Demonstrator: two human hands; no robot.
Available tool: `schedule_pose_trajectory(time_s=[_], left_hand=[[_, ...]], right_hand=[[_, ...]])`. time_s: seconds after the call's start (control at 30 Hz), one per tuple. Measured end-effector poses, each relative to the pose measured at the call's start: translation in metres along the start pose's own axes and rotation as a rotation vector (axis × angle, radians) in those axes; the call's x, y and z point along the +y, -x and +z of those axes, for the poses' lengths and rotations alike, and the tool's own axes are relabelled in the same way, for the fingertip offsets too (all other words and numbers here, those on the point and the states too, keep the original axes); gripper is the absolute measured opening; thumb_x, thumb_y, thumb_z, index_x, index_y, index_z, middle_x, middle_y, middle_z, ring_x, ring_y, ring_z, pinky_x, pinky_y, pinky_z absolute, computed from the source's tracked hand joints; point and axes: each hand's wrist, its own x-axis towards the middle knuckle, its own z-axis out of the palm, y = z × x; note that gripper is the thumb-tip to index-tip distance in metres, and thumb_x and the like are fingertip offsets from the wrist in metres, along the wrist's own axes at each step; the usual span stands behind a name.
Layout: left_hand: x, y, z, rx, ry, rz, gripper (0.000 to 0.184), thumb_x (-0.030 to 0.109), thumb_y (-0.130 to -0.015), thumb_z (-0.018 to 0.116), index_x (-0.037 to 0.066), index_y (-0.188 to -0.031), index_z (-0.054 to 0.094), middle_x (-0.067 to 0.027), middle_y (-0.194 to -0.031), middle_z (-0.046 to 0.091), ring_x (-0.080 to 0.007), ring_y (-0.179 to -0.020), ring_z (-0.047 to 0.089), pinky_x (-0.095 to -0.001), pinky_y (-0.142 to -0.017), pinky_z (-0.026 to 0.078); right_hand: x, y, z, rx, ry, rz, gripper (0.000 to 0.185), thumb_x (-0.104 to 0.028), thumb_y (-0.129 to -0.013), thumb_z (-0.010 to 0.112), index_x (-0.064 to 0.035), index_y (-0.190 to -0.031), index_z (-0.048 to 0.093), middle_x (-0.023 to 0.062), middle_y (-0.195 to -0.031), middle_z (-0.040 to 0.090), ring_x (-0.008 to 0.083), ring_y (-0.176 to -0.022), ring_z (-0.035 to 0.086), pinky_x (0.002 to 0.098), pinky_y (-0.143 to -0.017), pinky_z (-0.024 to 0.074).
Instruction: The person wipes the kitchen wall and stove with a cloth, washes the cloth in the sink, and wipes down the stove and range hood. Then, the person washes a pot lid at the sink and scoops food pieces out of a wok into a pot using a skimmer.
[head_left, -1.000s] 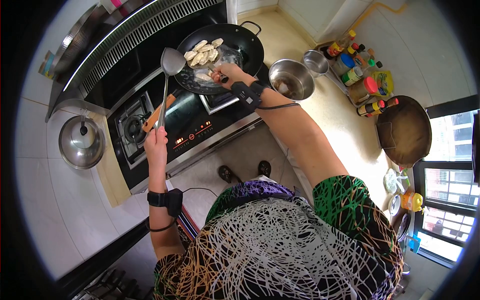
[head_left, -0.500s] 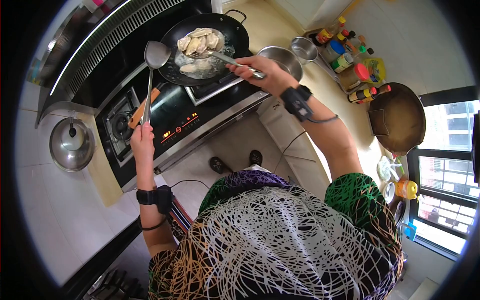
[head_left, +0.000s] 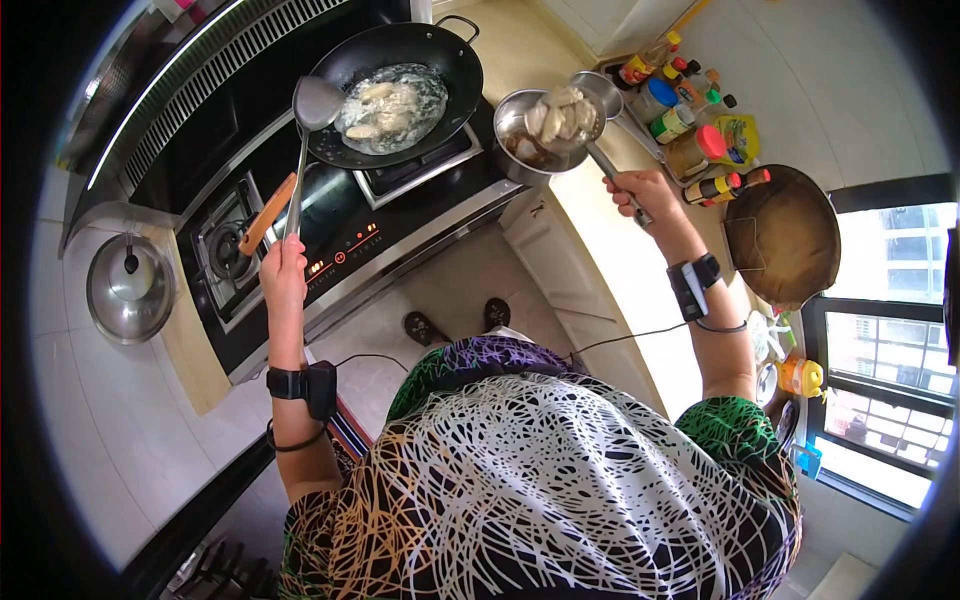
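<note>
My right hand (head_left: 645, 200) grips the handle of a metal skimmer (head_left: 603, 160) heaped with pale meat pieces (head_left: 563, 118) that look like chicken wings. The skimmer is over a steel pot (head_left: 512, 160) on the counter, which has some brownish contents. My left hand (head_left: 285, 268) is closed around the long handle of a metal wok spatula (head_left: 318, 103). Its blade is at the left rim of a black wok (head_left: 440, 75), where a few pale pieces (head_left: 372, 128) lie in bubbling oil. The wok's wooden handle (head_left: 268, 213) points towards me, beside the spatula.
A second gas burner (head_left: 232, 245) is at the left of the stove. Seasoning bottles and jars (head_left: 690, 110) crowd the right counter, near a small saucepan (head_left: 598, 92). Another large wok (head_left: 785, 235) leans by the window. A steel lid (head_left: 132, 290) hangs on the left wall.
My right hand has moved the loaded skimmer right, from above the wok to over the steel pot. The left hand still holds the spatula at the wok's left rim.
</note>
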Motion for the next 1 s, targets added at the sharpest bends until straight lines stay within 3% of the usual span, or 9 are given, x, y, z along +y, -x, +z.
schedule_pose_trajectory(time_s=[0.13, 0.17, 0.27, 0.4, 0.43, 0.57, 0.7, 0.77, 1.0], left_hand=[[0.005, -0.002, 0.003, -0.005, -0.064, -0.007, 0.034, 0.034, -0.093, 0.052, 0.004, -0.077, 0.056, 0.0055, -0.055, 0.041, -0.0024, -0.04, 0.032, -0.0211, -0.035, 0.022], [0.008, -0.001, 0.004, 0.009, -0.099, -0.016, 0.034, 0.033, -0.093, 0.052, 0.004, -0.077, 0.056, 0.0052, -0.055, 0.042, -0.0027, -0.041, 0.033, -0.0213, -0.036, 0.023], [0.01, 0.001, 0.008, 0.021, -0.145, 0.027, 0.034, 0.032, -0.093, 0.051, 0.003, -0.076, 0.057, 0.0044, -0.055, 0.044, -0.0034, -0.043, 0.036, -0.0216, -0.038, 0.026], [0.004, -0.002, 0.004, 0.035, -0.147, 0.073, 0.035, 0.031, -0.092, 0.052, 0.001, -0.077, 0.057, 0.0018, -0.058, 0.047, -0.0044, -0.051, 0.042, -0.0218, -0.046, 0.032], [0.0, -0.005, 0.0, 0.014, -0.158, 0.083, 0.037, 0.032, -0.092, 0.052, -0.001, -0.077, 0.057, -0.0002, -0.06, 0.049, -0.0058, -0.055, 0.044, -0.0227, -0.05, 0.035], [0.003, -0.001, 0.003, 0.047, -0.194, 0.108, 0.038, 0.033, -0.092, 0.052, -0.002, -0.078, 0.058, -0.0021, -0.06, 0.051, -0.0071, -0.055, 0.046, -0.0241, -0.051, 0.037], [0.007, 0.002, 0.001, 0.028, -0.192, 0.137, 0.038, 0.032, -0.092, 0.052, -0.002, -0.078, 0.058, -0.0029, -0.059, 0.052, -0.0084, -0.055, 0.048, -0.0257, -0.051, 0.038], [0.016, 0.015, 0.02, 0.053, -0.25, 0.166, 0.037, 0.032, -0.092, 0.052, -0.002, -0.078, 0.058, -0.0044, -0.058, 0.052, -0.0106, -0.054, 0.049, -0.0274, -0.052, 0.039], [0.02, 0.026, 0.03, 0.076, -0.301, 0.243, 0.037, 0.031, -0.092, 0.052, -0.002, -0.076, 0.056, -0.0077, -0.056, 0.053, -0.014, -0.051, 0.05, -0.0308, -0.05, 0.04]], right_hand=[[0.038, -0.022, 0.004, 0.204, 0.563, -0.134, 0.019, -0.009, -0.081, 0.058, 0.0082, -0.073, 0.059, 0.0087, -0.054, 0.054, 0.0145, -0.043, 0.054, 0.0297, -0.039, 0.0447], [0.03, -0.014, 0.013, 0.246, 0.798, -0.129, 0.015, -0.008, -0.08, 0.058, 0.0072, -0.078, 0.057, 0.0169, -0.062, 0.059, 0.0252, -0.055, 0.063, 0.0363, -0.05, 0.0507], [0.048, -0.023, 0.011, 0.438, 1.306, -0.637, 0.013, -0.007, -0.08, 0.055, 0.0065, -0.083, 0.055, 0.025, -0.072, 0.061, 0.0377, -0.068, 0.063, 0.0427, -0.064, 0.0511], [0.019, -0.007, 0.03, 0.439, 1.126, -0.677, 0.013, -0.006, -0.08, 0.054, 0.0057, -0.086, 0.055, 0.0281, -0.076, 0.059, 0.0457, -0.073, 0.057, 0.0461, -0.07, 0.0483], [0.012, -0.008, 0.034, 0.425, 1.099, -0.832, 0.013, -0.007, -0.082, 0.054, 0.0051, -0.083, 0.055, 0.0214, -0.07, 0.059, 0.0358, -0.06, 0.059, 0.0418, -0.057, 0.0495], [-0.034, -0.008, 0.083, 0.007, 0.262, -0.395, 0.015, -0.009, -0.085, 0.054, 0.0051, -0.079, 0.056, 0.0054, -0.057, 0.052, 0.0086, -0.044, 0.049, 0.0257, -0.034, 0.0375], [-0.041, -0.072, 0.142, -0.138, 0.398, -0.344, 0.018, -0.005, -0.081, 0.054, 0.0061, -0.068, 0.057, 0.0082, -0.053, 0.052, 0.0143, -0.039, 0.05, 0.0282, -0.035, 0.0414], [-0.037, -0.118, 0.145, -0.044, 0.717, -0.382, 0.019, -0.006, -0.079, 0.053, 0.0084, -0.068, 0.058, 0.0158, -0.057, 0.06, 0.0226, -0.044, 0.06, 0.0348, -0.044, 0.0515], [-0.04, -0.191, 0.172, 0.019, 0.987, -0.413, 0.016, -0.003, -0.079, 0.052, 0.0048, -0.066, 0.055, 0.013, -0.054, 0.055, 0.0198, -0.044, 0.057, 0.0338, -0.038, 0.0473]])
